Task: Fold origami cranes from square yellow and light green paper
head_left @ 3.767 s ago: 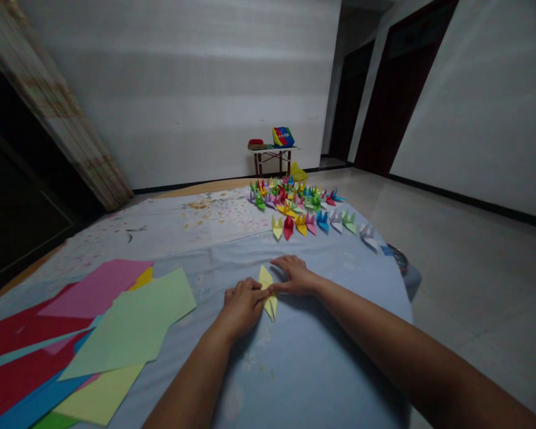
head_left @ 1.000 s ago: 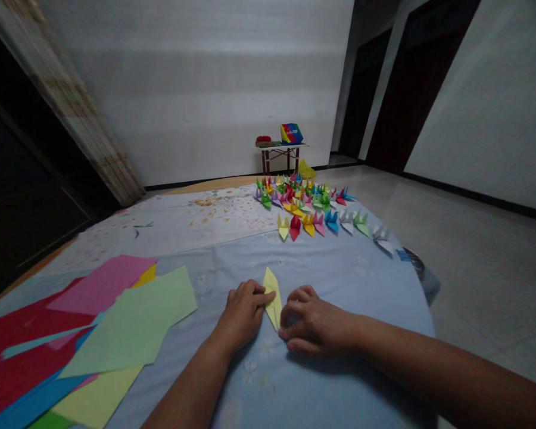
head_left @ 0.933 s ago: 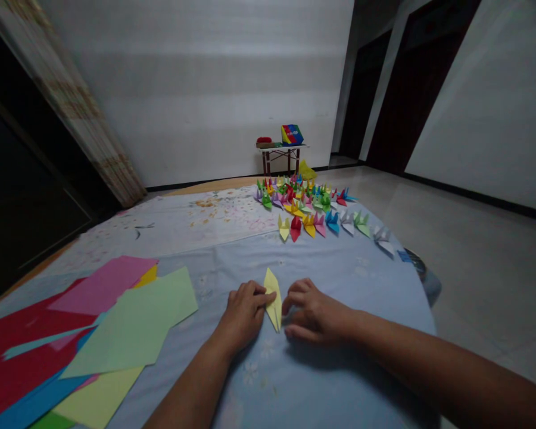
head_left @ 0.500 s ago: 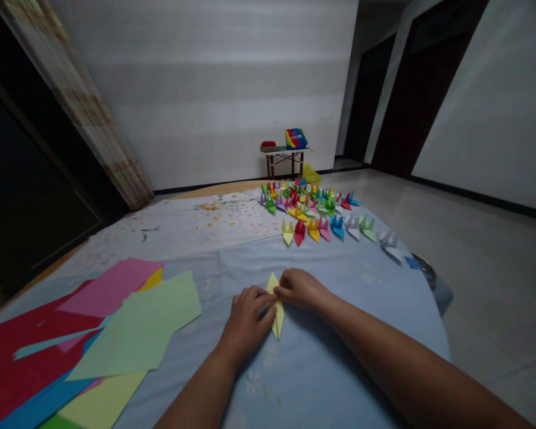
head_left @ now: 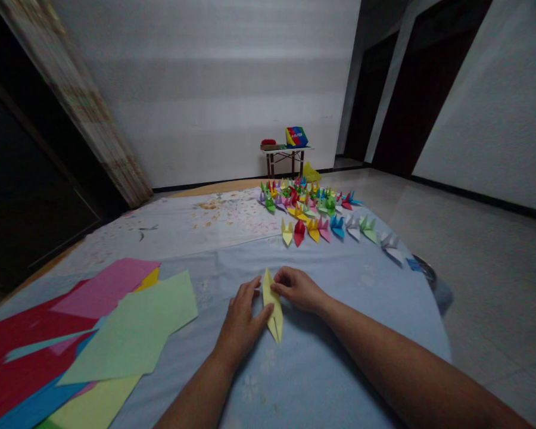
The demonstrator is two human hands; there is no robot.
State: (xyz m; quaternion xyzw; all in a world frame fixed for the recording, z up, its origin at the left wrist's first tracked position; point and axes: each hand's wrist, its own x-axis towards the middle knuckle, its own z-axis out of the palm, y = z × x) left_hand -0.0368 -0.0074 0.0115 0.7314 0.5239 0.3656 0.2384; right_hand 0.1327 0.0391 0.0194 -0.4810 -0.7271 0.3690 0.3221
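Yellow paper [head_left: 276, 312]: on the surface [head_left: 295, 387], between both grips.
Left grip [head_left: 242, 317]: open, thumb on paper, likely keeping it still.
Right grip [head_left: 300, 290]: pinching the paper's far part, likely for care.

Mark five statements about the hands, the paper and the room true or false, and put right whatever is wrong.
1. The left hand and right hand both touch the folded yellow paper. True.
2. The loose sheets lie to the right of the folded yellow paper. False: they lie to its left.
3. In the front row, a red crane stands beside a pale yellow crane. True.
4. The pale green sheet lies beneath the pale yellow sheet. False: it lies on top, partly covering it.
5. A multicoloured package sits on the small table. True.
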